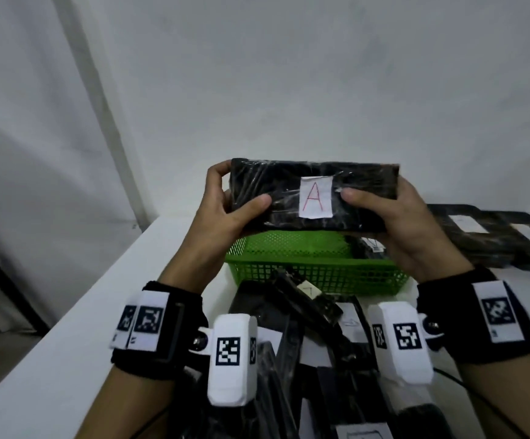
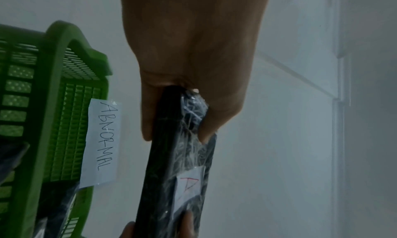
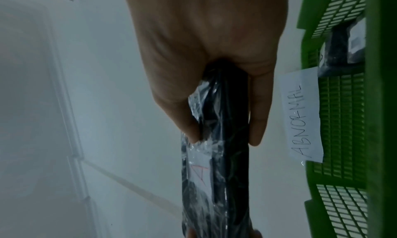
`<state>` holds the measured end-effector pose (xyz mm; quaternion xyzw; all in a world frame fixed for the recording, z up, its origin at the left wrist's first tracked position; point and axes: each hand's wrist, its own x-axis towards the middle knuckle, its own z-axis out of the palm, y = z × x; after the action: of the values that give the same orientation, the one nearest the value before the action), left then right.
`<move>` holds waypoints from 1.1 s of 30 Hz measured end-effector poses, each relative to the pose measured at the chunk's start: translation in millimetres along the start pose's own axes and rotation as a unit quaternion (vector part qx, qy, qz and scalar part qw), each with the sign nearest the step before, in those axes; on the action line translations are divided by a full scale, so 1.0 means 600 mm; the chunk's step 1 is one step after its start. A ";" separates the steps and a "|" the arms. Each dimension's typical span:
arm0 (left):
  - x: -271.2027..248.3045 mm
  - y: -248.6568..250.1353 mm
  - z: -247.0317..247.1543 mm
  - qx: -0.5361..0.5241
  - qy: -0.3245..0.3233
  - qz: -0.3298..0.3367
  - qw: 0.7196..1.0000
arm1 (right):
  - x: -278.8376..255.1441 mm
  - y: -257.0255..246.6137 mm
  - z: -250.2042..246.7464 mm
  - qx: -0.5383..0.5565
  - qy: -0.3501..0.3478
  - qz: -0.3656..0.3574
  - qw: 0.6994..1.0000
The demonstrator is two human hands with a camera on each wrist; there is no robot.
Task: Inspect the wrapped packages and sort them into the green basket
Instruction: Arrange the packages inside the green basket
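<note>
My left hand (image 1: 225, 204) and right hand (image 1: 412, 223) each grip an end of the black wrapped package (image 1: 289, 188) labelled A, frame centre, above the green basket (image 1: 317, 274)

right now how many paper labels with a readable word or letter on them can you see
2. The label with a red A is on the wrapped package gripped by the left hand and right hand. The ABNORMAL label is on the green basket. Other labels are too blurred to read.

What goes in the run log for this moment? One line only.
left hand: grips package | right hand: grips package | label: A | package above green basket
</note>
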<state>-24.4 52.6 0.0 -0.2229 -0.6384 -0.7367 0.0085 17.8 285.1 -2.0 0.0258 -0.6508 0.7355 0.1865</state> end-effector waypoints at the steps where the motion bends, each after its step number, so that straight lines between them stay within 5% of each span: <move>1: -0.001 0.000 0.000 0.006 0.001 -0.001 1.000 | 0.004 -0.001 -0.001 -0.003 -0.006 0.003 1.000; 5: 0.007 -0.005 0.001 0.069 0.028 0.029 0.997 | 0.026 -0.009 -0.005 -0.036 -0.040 0.002 0.999; 12: 0.044 -0.037 0.011 0.105 0.057 0.089 0.989 | 0.029 0.020 0.013 -0.082 0.088 -0.111 0.987; 16: 0.041 -0.048 0.007 0.140 0.038 0.075 0.987 | 0.019 0.026 -0.002 -0.167 0.089 -0.130 0.973; 20: 0.044 -0.037 0.003 0.049 0.006 0.029 0.998 | 0.006 0.013 -0.020 -0.315 0.078 -0.162 0.932; 26: 0.044 -0.025 0.007 0.030 0.014 0.091 0.995 | 0.002 -0.005 -0.004 -0.141 0.021 -0.093 0.985; 33: 0.037 -0.014 0.008 0.053 0.045 0.158 0.985 | -0.008 -0.012 0.025 -0.090 0.101 -0.159 0.978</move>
<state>-45.7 64.6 -0.1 -0.2863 -0.6322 -0.7007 0.1652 21.5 269.9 5.8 0.0378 -0.6795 0.6337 0.3679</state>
